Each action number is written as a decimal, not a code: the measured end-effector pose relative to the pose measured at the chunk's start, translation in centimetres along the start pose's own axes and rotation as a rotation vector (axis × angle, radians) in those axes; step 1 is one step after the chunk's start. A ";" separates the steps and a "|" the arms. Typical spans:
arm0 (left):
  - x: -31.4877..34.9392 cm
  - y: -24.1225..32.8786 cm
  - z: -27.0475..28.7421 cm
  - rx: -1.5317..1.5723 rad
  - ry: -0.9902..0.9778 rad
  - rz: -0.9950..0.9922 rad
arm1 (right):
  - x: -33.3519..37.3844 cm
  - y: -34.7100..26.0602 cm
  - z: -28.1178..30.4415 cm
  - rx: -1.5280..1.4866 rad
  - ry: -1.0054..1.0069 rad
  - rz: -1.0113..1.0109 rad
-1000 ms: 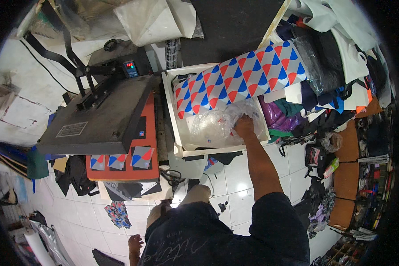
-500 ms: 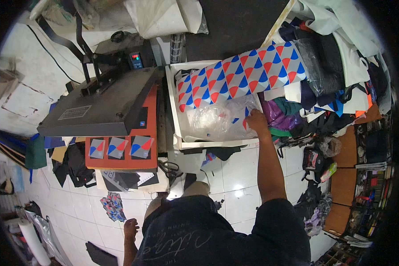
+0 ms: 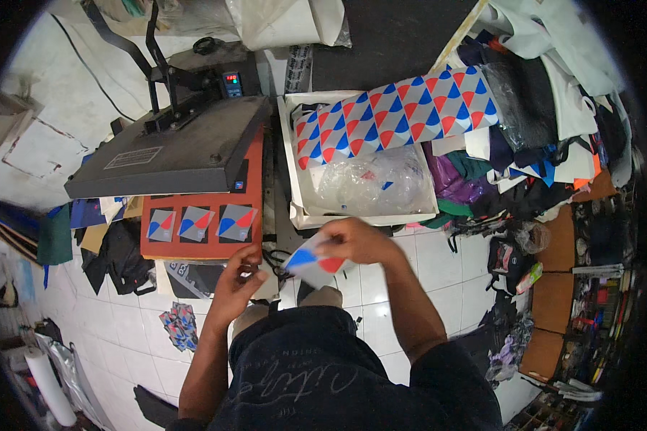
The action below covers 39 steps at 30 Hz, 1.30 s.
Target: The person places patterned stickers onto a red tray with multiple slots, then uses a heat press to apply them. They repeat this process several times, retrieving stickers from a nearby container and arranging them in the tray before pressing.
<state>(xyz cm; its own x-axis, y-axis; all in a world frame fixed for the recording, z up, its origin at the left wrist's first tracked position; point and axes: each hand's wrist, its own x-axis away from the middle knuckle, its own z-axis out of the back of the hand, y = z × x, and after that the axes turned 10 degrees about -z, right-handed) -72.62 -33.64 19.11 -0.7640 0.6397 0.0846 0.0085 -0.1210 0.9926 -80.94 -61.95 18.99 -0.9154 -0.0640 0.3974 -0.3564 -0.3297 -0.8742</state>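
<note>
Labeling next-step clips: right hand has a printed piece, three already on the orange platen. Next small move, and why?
Probably carry the red-and-blue piece in the right hand left to the orange platen; three similar pieces lie in a row there, with bare space beside them, under the raised press plate.
</note>
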 end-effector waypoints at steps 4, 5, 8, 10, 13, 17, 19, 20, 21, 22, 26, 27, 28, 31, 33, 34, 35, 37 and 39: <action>-1.3 1.4 0.2 -0.086 -0.300 0.082 | -1.3 -3.2 -5.3 0.023 -0.013 0.056; -1.0 0.3 0.9 -0.078 -0.312 0.129 | -1.9 -3.5 -6.4 -0.050 0.013 0.051; 0.2 -2.0 2.7 0.028 -0.215 0.161 | -3.4 -3.2 -9.5 -0.196 0.139 0.036; 0.8 -2.9 4.1 0.087 -0.095 0.202 | -4.1 -2.4 -11.1 -0.209 0.270 0.043; 1.3 -5.3 6.1 0.176 0.004 0.099 | -5.2 -1.9 -13.0 -0.432 0.224 -0.102; 0.5 -6.5 9.1 0.134 0.011 0.090 | -8.0 -2.8 -15.2 -0.500 0.287 -0.104; 0.2 -7.1 10.5 0.242 0.044 0.090 | -9.8 -4.6 -16.0 -0.560 0.294 -0.082; -0.3 -7.3 11.4 0.298 0.059 0.081 | -10.7 -5.9 -16.1 -0.572 0.303 -0.125; -0.7 -6.3 12.2 0.288 0.030 0.014 | -11.6 -5.6 -16.4 -0.601 0.325 -0.142; -1.4 -6.3 13.0 0.240 0.027 0.042 | -12.5 -5.7 -16.6 -0.532 0.359 -0.118; -3.6 -7.2 16.1 0.161 0.221 -0.123 | -17.9 -7.5 -16.2 -0.381 0.442 -0.030; -4.3 -7.5 17.2 0.128 0.286 -0.193 | -19.5 -7.9 -15.9 -0.380 0.460 -0.018; -5.0 -7.9 18.4 0.094 0.350 -0.263 | -21.2 -8.3 -15.5 -0.378 0.477 -0.005; -6.6 -8.0 21.9 -0.203 0.320 -0.197 | -27.4 -6.2 -13.0 0.136 0.658 -0.061; -7.8 -8.0 24.0 -0.314 0.244 -0.107 | -31.6 -4.0 -12.5 0.561 0.990 0.125; -8.5 -7.7 24.8 -0.396 0.195 -0.082 | -33.3 -2.7 -12.3 0.800 1.239 0.241; -9.0 -7.4 25.5 -0.483 0.152 -0.057 | -34.3 -2.5 -12.4 0.875 1.337 0.272; -10.1 -7.8 26.3 -0.542 0.091 -0.109 | -35.5 -1.8 -12.1 0.882 1.361 0.261; -10.8 -7.8 27.1 -0.621 0.021 -0.138 | -36.4 -1.6 -12.4 0.856 1.323 0.232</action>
<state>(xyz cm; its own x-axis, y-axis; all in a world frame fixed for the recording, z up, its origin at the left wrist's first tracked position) -46.97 -19.07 12.79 -0.7439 0.6666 -0.0482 -0.4618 -0.4606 0.7580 -49.36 -47.38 2.49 -0.6049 0.4909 -0.6270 -0.4044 -0.8677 -0.2892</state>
